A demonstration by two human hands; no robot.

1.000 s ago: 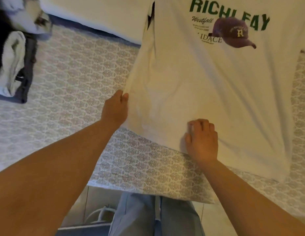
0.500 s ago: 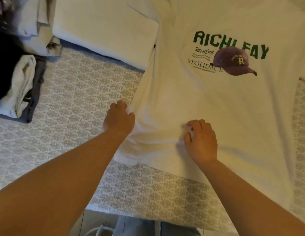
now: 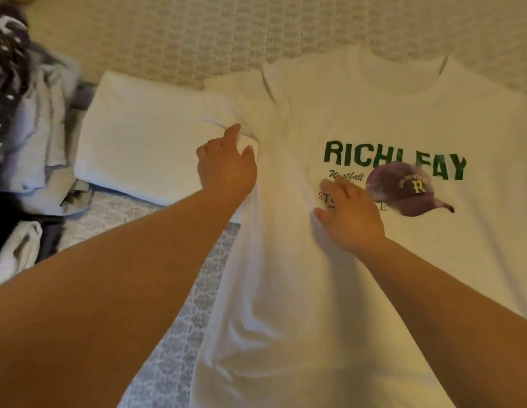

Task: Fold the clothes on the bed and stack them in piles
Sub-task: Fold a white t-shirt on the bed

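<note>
A white T-shirt (image 3: 359, 275) lies face up and spread flat on the patterned bedspread (image 3: 197, 33), its collar toward the far side and its hem running off the near edge of view. Green lettering and a purple cap print (image 3: 403, 189) sit across the chest.

The left hand (image 3: 226, 166) is at the shirt's left side, just below the sleeve (image 3: 226, 110). Its fingers are curled round a bunch of the white fabric at the armpit seam, with cloth showing between thumb and forefinger; the sleeve lies just beyond the knuckles, draped over the edge of a folded white garment (image 3: 144, 142).

The right hand (image 3: 353, 213) rests on the chest of the shirt, fingers straight and slightly spread, palm down, covering part of the small print to the left of the cap. It holds nothing; it only presses the cloth flat.

The 2 hands are near each other, with a ridge of shirt fabric between them.

At the far left sits a heap of unfolded clothes (image 3: 35, 128) in grey, dark and spotted fabrics.
</note>
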